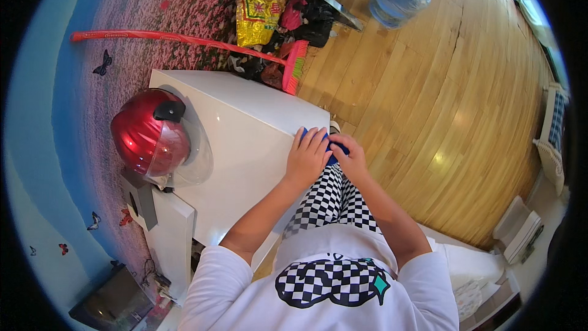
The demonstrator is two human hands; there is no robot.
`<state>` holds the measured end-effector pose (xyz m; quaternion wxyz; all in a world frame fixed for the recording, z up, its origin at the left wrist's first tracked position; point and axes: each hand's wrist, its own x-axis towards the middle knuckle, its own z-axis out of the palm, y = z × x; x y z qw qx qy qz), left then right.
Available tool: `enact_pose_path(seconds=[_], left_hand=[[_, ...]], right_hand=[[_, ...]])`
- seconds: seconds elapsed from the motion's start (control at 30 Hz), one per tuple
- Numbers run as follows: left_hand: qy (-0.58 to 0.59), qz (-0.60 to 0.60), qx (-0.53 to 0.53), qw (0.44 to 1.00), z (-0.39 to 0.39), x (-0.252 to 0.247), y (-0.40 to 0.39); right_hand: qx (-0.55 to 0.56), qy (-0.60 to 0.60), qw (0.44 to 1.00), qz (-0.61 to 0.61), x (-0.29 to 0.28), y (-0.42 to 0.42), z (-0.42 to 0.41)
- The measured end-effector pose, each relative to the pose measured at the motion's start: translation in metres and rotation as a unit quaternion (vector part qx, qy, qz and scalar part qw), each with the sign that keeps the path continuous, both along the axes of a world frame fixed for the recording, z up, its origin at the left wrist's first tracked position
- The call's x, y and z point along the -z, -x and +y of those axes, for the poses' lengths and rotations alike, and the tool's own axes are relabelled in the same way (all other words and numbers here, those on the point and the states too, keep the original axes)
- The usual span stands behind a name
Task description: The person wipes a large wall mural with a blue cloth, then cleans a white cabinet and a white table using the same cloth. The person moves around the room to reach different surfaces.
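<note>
A blue cloth [332,160] is bunched at the right corner of a glossy white cabinet [248,142]. My left hand [310,154] lies over it with the fingers spread nearly flat, pressing it against the cabinet's edge. Just beside it, my right hand [348,154] pinches the cloth's other side, its thumb and fingers curled round the fabric. Much of the cloth is hidden under both hands. A red helmet [142,133] with a clear visor rests on the far left of the cabinet top.
Behind the cabinet, a red broom [183,39] leans across a heap of bags, including a yellow rice bag [259,16]. A large plastic water bottle [399,0] stands on the wooden floor [413,101]. At lower left are a grey box [140,200] and a dark screen [112,299].
</note>
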<state>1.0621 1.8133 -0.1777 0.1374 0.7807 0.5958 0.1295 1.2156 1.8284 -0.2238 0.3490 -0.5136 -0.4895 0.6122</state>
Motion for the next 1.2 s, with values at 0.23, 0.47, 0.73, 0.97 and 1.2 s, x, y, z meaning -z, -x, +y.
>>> enact_pose_path(seconds=[0.23,0.47,0.73,0.97,1.2], left_hand=[[0.001,-0.017,-0.066,0.998,0.004,-0.008,0.025],[0.033,0.036,-0.143,0.988,0.038,-0.014,0.104],[0.091,0.098,-0.223,0.966,0.063,-0.012,0.143],[0.174,0.083,-0.183,0.964,0.059,-0.031,0.103],[0.185,0.212,-0.239,0.930,0.099,-0.033,0.164]], right_hand=[[-0.169,0.101,0.979,0.045,0.011,0.006,0.008],[-0.293,0.058,0.952,0.063,0.032,0.100,0.062],[-0.314,-0.006,0.947,0.072,0.028,0.153,0.090],[-0.369,0.073,0.919,0.120,0.022,0.096,0.097],[-0.373,-0.057,0.917,0.128,0.062,0.205,0.130]])
